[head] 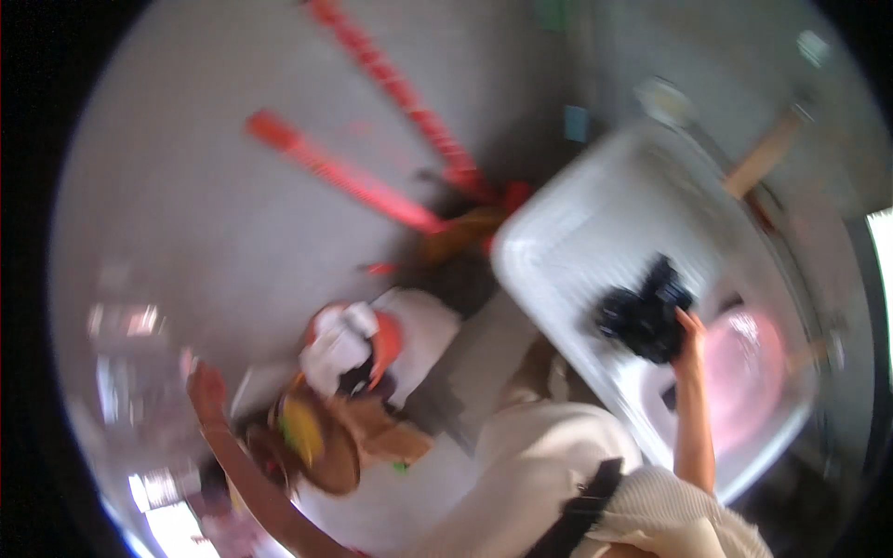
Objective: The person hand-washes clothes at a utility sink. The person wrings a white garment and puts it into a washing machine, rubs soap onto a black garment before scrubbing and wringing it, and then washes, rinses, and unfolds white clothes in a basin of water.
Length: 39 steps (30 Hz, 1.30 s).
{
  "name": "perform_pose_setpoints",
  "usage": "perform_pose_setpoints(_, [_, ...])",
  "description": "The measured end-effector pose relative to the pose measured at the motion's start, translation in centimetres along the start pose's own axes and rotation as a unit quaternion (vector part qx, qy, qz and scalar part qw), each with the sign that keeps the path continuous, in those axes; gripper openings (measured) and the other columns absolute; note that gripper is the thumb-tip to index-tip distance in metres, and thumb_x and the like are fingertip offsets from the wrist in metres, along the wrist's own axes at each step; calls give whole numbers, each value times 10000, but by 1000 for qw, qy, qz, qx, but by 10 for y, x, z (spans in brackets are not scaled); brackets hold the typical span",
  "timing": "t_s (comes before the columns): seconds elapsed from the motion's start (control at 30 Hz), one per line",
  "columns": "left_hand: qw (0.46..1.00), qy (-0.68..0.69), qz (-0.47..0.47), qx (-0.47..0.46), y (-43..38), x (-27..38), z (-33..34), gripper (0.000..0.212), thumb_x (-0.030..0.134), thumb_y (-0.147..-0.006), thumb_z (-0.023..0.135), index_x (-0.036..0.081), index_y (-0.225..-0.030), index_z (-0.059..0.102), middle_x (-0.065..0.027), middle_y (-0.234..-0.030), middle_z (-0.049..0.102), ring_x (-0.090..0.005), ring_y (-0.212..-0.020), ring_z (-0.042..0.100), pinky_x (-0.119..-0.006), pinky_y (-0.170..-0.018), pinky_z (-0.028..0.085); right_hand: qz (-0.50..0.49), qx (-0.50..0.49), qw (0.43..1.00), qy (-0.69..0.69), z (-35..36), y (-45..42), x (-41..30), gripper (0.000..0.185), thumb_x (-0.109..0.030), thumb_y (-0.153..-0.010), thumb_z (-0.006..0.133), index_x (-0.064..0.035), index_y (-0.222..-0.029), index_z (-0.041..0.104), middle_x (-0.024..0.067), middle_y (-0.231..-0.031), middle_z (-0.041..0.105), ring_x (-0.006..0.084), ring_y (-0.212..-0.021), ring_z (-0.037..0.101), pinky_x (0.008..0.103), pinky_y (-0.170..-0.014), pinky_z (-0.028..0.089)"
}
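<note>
My right hand (688, 342) grips a crumpled black bundle (645, 314), probably a plastic bag, above the ribbed part of a white sink (593, 223). A pink basin (743, 376) sits in the sink beside my right forearm. Far to the left, my left hand (207, 390) is raised with the arm stretched out. Its fingers look curled, with a small pale spot at the tip, but blur hides whether anything is in them. Below and to the right of that hand stand brown round containers (321, 439), one with something yellow in it.
An orange bucket (388, 345) with white cloth or bags on top stands on the floor, near a brown cardboard piece (394, 436). Two long red objects (363, 192) lean at the wall corner behind. A wooden-handled tool (764, 157) lies by the sink's right edge.
</note>
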<state>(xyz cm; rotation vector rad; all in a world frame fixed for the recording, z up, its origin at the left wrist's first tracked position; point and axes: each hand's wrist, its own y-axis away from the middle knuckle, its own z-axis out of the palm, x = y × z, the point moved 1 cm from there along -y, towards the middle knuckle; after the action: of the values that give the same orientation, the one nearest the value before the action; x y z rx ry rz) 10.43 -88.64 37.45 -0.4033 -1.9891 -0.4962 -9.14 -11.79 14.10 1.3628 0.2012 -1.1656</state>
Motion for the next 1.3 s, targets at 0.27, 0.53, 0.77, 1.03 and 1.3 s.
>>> perform_pose_setpoints(0.27, [740,-63,32,-668,192,-7,442,430,115,-854,536,-37,-1239,419,-125,-960,615,-150,-816,591,-254,-717,482,27,-180,963,-199,-1,31,-47,364,-205,-811,549,7,-1106,526,117,-1011,604,225,-967,571,356,-876,444])
perform_pose_setpoints(0.53, [519,-39,385,-762,340,-17,588,329,106,-759,656,-36,-1039,559,-103,-986,617,-192,-881,584,-289,-792,453,-120,-244,952,-140,11,77,-94,452,-226,-770,568,41,-1129,502,131,-1003,589,214,-932,575,313,-871,438])
perform_pose_setpoints(0.77, [636,230,-185,-713,317,20,575,179,137,-881,514,32,-1001,596,-23,-936,627,-115,-850,580,-249,-788,450,-171,-166,945,-226,-6,56,-116,451,-189,-789,538,38,-1171,459,116,-1052,565,203,-976,551,324,-870,443])
perform_pose_setpoints(1.03, [827,-34,154,-539,257,-96,643,519,271,-883,514,12,-1288,319,-149,-1156,453,-226,-1011,460,-319,-894,371,-134,194,964,119,-83,-74,-33,391,-351,-845,545,-108,-1151,538,52,-972,575,147,-868,550,283,-738,425])
perform_pose_setpoints(1.3, [698,-259,456,-488,328,-95,669,944,474,-693,671,53,-1377,174,-266,-1395,135,-399,-1293,148,-508,-1036,140,-64,453,853,-251,-317,-63,102,273,-323,-849,453,-87,-892,583,66,-790,593,201,-706,542,338,-587,461])
